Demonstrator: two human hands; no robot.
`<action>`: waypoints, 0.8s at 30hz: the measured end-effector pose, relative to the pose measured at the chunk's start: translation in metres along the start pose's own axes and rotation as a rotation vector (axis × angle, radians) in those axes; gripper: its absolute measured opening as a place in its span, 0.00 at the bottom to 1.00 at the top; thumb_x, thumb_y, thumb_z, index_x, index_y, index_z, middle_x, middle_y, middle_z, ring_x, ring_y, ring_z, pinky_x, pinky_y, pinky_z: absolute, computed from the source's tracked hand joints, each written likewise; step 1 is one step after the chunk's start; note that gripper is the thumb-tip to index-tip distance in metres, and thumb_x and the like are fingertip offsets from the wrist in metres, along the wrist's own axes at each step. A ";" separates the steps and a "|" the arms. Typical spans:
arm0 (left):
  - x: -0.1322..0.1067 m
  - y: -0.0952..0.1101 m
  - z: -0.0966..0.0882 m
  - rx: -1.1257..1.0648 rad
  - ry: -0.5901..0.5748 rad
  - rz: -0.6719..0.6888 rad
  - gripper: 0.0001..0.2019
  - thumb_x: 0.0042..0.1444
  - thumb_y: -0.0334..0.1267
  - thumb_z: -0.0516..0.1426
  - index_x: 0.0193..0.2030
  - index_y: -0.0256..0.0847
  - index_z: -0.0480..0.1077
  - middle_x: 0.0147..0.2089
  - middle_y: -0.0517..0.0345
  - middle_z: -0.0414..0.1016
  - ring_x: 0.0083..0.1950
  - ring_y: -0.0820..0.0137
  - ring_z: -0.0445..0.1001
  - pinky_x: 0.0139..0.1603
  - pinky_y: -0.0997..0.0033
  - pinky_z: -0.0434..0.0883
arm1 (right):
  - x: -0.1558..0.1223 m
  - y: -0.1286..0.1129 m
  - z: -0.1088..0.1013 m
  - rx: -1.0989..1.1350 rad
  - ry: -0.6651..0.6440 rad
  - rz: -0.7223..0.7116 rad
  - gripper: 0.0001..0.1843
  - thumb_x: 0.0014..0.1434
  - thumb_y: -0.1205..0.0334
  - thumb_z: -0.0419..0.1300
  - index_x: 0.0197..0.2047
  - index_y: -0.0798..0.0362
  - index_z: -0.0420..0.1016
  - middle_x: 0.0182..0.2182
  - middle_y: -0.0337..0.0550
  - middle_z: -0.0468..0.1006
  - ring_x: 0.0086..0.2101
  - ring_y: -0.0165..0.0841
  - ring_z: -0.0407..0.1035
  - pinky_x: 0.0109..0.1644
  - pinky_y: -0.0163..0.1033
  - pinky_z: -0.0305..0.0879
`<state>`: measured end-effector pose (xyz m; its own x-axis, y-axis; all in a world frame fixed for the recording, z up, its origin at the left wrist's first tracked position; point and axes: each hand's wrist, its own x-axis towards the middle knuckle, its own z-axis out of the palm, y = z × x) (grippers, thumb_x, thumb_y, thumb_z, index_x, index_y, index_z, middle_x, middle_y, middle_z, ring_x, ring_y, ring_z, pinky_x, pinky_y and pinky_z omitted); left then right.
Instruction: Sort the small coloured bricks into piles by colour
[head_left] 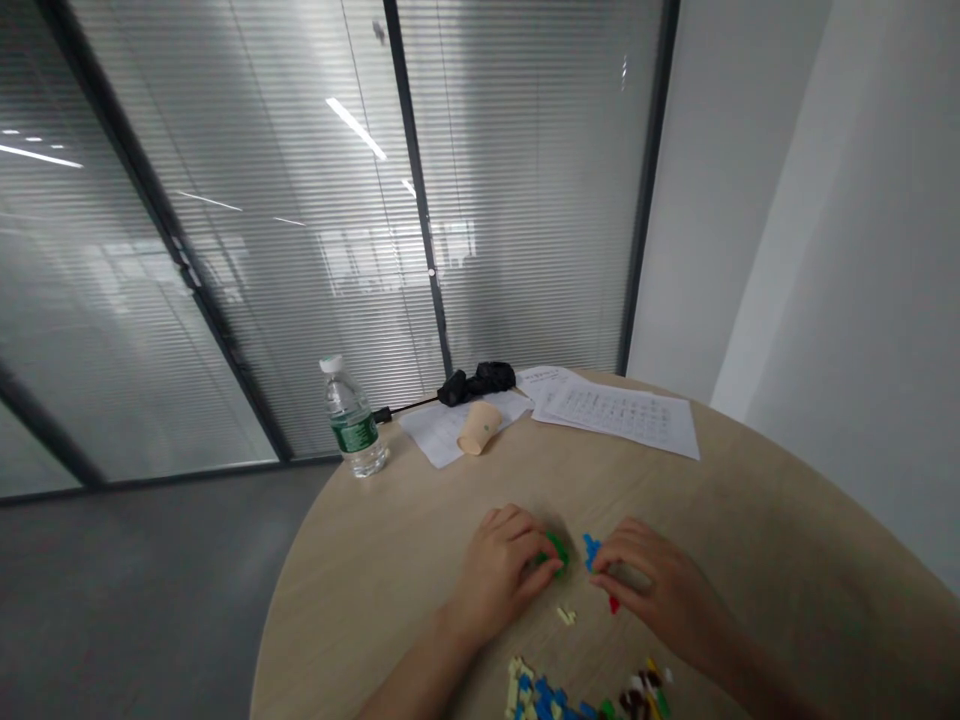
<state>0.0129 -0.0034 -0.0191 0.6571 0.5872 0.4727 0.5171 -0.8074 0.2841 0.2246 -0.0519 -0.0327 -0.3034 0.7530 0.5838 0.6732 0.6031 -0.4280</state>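
Observation:
Over the round table, my left hand pinches a small green toy building piece between thumb and fingers. My right hand is closed at the fingertips on a small blue toy building piece with short prongs. The two pieces are apart, with a narrow gap between them. Beneath the right hand, a bit of a red piece shows on the table. A pale yellow piece lies between the hands, nearer to me. The exact shapes of the held pieces are partly hidden by my fingers.
Several blue and pale yellow pieces are heaped at the near edge, beside brown, yellow and green ones. Farther back stand a water bottle, a tipped paper cup, a black umbrella-like bundle and printed sheets.

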 end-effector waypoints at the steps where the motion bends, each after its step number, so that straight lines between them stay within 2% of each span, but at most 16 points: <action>1: -0.001 0.003 0.000 -0.028 0.011 0.020 0.05 0.57 0.38 0.57 0.35 0.42 0.72 0.36 0.56 0.74 0.41 0.66 0.68 0.42 0.66 0.62 | 0.000 0.000 0.000 0.030 0.007 0.019 0.06 0.58 0.64 0.58 0.29 0.50 0.72 0.26 0.40 0.77 0.31 0.34 0.70 0.37 0.38 0.66; 5: -0.001 0.013 0.000 -0.051 0.020 0.058 0.08 0.57 0.43 0.57 0.39 0.42 0.72 0.38 0.55 0.75 0.42 0.66 0.69 0.43 0.65 0.63 | -0.002 -0.004 0.002 0.143 -0.001 0.147 0.06 0.57 0.63 0.58 0.31 0.50 0.76 0.26 0.41 0.78 0.28 0.33 0.71 0.34 0.37 0.67; 9: -0.002 0.017 0.000 -0.062 0.030 0.076 0.09 0.58 0.45 0.56 0.37 0.43 0.73 0.37 0.54 0.75 0.42 0.66 0.68 0.43 0.65 0.63 | -0.003 -0.011 0.004 0.230 -0.042 0.267 0.04 0.52 0.64 0.60 0.29 0.51 0.76 0.23 0.38 0.77 0.26 0.31 0.71 0.32 0.34 0.67; 16: -0.003 0.019 0.004 -0.113 0.060 0.131 0.09 0.60 0.42 0.54 0.34 0.42 0.72 0.33 0.57 0.75 0.40 0.67 0.68 0.42 0.66 0.62 | -0.002 -0.016 0.007 0.397 -0.067 0.364 0.04 0.52 0.64 0.58 0.28 0.52 0.74 0.22 0.38 0.78 0.25 0.31 0.72 0.30 0.33 0.68; 21: -0.002 0.017 0.004 -0.131 0.038 0.090 0.05 0.58 0.37 0.56 0.33 0.41 0.72 0.33 0.57 0.74 0.40 0.67 0.68 0.43 0.66 0.62 | -0.002 -0.016 0.008 0.453 -0.060 0.380 0.07 0.54 0.61 0.57 0.31 0.52 0.75 0.26 0.41 0.79 0.28 0.33 0.74 0.33 0.36 0.70; 24: 0.000 0.011 0.003 -0.103 0.031 -0.039 0.02 0.54 0.33 0.58 0.31 0.40 0.71 0.33 0.56 0.74 0.40 0.66 0.68 0.42 0.66 0.63 | -0.002 -0.011 0.007 0.409 -0.010 0.408 0.08 0.54 0.58 0.58 0.32 0.52 0.75 0.27 0.42 0.80 0.28 0.34 0.74 0.33 0.36 0.71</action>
<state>0.0203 -0.0122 -0.0184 0.6198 0.6175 0.4843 0.4817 -0.7866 0.3863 0.2131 -0.0578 -0.0338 -0.0820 0.9472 0.3100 0.4225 0.3148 -0.8499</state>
